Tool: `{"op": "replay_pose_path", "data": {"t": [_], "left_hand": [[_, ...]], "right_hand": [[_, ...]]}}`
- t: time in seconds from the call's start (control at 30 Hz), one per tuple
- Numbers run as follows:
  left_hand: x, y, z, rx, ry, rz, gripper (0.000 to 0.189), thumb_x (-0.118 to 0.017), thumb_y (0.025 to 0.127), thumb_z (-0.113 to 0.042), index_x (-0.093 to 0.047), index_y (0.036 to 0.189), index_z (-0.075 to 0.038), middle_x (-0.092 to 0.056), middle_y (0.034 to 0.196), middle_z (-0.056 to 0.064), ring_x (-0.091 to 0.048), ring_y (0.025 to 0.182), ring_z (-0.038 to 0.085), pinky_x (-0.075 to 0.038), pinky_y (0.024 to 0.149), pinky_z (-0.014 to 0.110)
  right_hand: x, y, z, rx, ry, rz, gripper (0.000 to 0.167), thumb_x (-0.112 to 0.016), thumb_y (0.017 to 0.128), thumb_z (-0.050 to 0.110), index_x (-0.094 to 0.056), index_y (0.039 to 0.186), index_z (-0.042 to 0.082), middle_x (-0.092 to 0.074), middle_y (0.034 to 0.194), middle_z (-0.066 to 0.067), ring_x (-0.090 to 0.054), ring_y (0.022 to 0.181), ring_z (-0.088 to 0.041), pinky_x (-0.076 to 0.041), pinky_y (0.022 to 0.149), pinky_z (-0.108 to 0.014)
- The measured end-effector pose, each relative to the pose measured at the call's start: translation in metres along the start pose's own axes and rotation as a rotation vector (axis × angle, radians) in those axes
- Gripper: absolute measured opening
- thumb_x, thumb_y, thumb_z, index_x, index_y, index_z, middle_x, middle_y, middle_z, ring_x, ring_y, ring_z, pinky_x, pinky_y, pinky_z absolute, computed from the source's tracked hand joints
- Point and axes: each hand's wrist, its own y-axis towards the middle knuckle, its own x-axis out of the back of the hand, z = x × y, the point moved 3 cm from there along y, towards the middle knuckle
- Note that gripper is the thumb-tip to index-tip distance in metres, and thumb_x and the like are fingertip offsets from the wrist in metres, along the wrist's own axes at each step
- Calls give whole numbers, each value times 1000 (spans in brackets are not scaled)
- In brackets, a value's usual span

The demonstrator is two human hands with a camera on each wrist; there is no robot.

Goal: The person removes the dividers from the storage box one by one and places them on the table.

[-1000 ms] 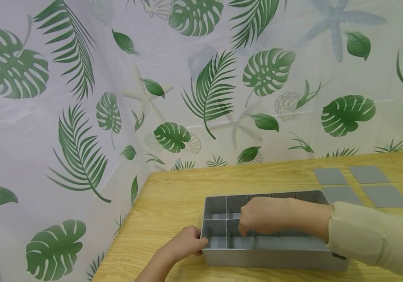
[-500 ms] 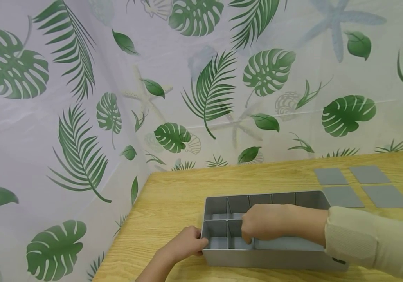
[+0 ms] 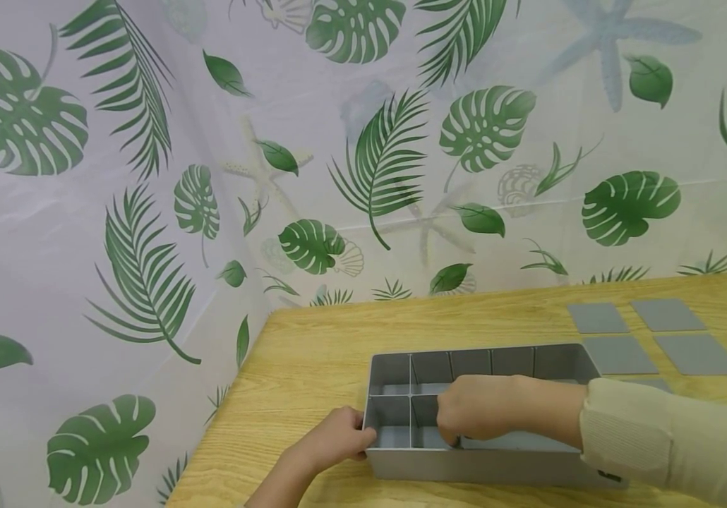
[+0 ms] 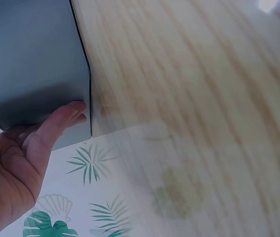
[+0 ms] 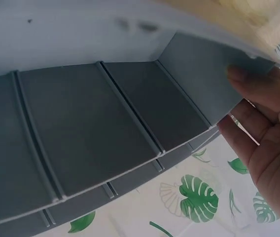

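A long grey divider box (image 3: pixel 484 467) sits on the wooden table, its left part split into compartments by thin partitions. My left hand (image 3: pixel 336 439) grips the box's left end; the left wrist view shows the thumb and fingers of that hand (image 4: pixel 19 165) against the grey end wall (image 4: pixel 36 59). Inside the box, in the front row, my right hand (image 3: pixel 479 408) reaches down with bent fingers. In the right wrist view it pinches a grey divider panel (image 5: pixel 196 71), thumb on one face and fingers behind. Grooved walls (image 5: pixel 76 128) run alongside. The hand hides much of the panel in the head view.
Several flat grey panels (image 3: pixel 699 354) lie on the wooden table (image 3: pixel 313 353) behind and right of the box, one partly covered by the right sleeve (image 3: pixel 630 427). A leaf-patterned curtain (image 3: pixel 363 176) hangs along the table's back and left edges.
The right hand has shifted slightly rightward and toward the near wall inside the box. My left hand stays on the box's left end, and the box has not visibly moved.
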Motion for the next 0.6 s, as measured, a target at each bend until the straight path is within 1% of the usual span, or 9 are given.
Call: {"op": "replay_pose_path", "data": {"t": [0.23,0.6], "left_hand": [[0,-1,0,2,8,-3,25,-51,77,-14,-68,83,4,-69,81,7,-61,73,13,-57,64,32],[-1,0,1,12,14,-7,23,-51,77,-14,-67,79,2,-66,76,4,-59,69,12,-56,62,29]], "right_hand": [[-1,1,-1,-15,12,11,25,-71,80,6,-76,90,29,-69,88,18,-62,76,2,-48,60,-9],[-2,2,0,-22,-14,29,26,-72,79,6,-75,91,30,-68,90,19,-62,77,1,-48,62,-8]]}}
